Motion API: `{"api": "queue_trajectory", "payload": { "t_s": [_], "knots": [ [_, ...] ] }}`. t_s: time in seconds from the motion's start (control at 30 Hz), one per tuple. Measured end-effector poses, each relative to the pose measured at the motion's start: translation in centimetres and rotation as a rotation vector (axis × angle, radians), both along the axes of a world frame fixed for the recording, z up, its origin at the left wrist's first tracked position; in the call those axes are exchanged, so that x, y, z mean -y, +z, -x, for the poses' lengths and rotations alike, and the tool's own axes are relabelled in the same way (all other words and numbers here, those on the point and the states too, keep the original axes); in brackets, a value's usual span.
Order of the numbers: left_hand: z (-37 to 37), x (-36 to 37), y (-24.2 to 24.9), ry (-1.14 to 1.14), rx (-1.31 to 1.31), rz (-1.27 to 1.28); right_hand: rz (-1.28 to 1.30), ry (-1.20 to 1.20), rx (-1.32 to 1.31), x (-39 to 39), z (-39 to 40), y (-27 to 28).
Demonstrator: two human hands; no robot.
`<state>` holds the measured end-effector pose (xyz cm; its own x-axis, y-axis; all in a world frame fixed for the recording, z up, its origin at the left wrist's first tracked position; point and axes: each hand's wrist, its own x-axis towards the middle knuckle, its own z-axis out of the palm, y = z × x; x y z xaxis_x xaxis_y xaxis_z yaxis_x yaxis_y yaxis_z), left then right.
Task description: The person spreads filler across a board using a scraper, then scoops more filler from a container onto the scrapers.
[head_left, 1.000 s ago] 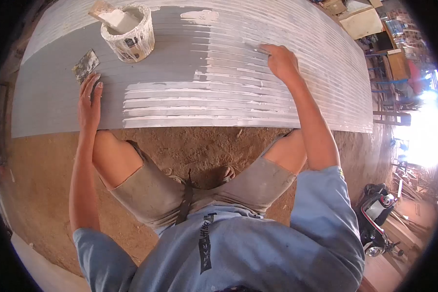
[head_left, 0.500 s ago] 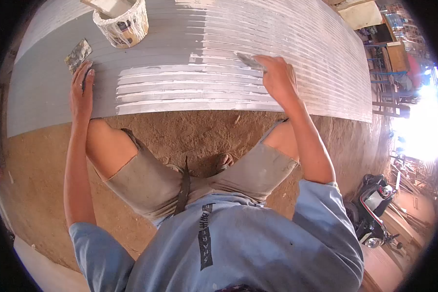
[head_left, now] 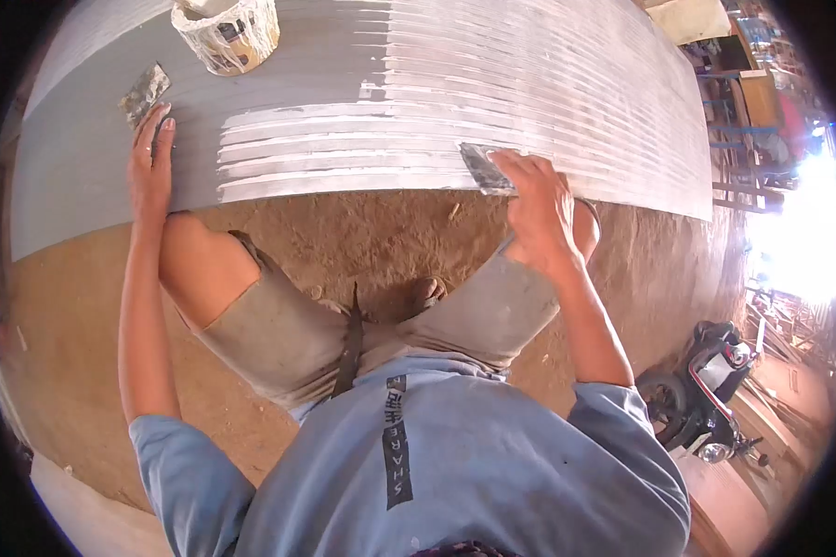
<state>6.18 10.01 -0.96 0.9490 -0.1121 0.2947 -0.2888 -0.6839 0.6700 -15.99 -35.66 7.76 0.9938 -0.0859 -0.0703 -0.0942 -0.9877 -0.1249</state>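
A grey board (head_left: 74, 176) spans the upper view, with white paste stripes over its middle and right. My right hand (head_left: 541, 200) grips a flat scraper (head_left: 485, 170) at the board's near edge, its blade over the white stripes. On the left of the board, my left hand (head_left: 152, 158) is closed round a second scraper (head_left: 146, 93), whose blade is smeared with dried paste. Beyond it stands a paste-covered bucket (head_left: 228, 39) on the board. A flat light piece lies across the bucket's top, partly cut off by the frame.
My knees are at the board's near edge, over a brown dirt floor (head_left: 353, 232). A motorcycle (head_left: 715, 390) stands at the lower right beside wood scraps (head_left: 790, 390). Wooden furniture (head_left: 760, 100) is at the upper right.
My right hand has moved down and toward me with its scraper, from the striped area to the board's near edge. The left hand has hardly moved.
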Motion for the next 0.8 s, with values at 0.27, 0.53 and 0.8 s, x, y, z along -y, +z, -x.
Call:
{"api": "queue_trajectory", "payload": {
  "t_s": [0.27,0.53,0.8],
  "knots": [
    [-0.3,-0.2,-0.1,-0.040,0.012,-0.001,0.025,0.002,0.049,-1.8,3.1,0.2],
    [-0.6,-0.6,-0.4,-0.006,0.005,-0.035,-0.061,-0.051,0.007,-0.8,4.0,1.4],
    [-0.3,-0.7,-0.4,0.000,-0.026,0.018,0.037,-0.119,0.029,4.2,3.1,0.2]
  ]
}}
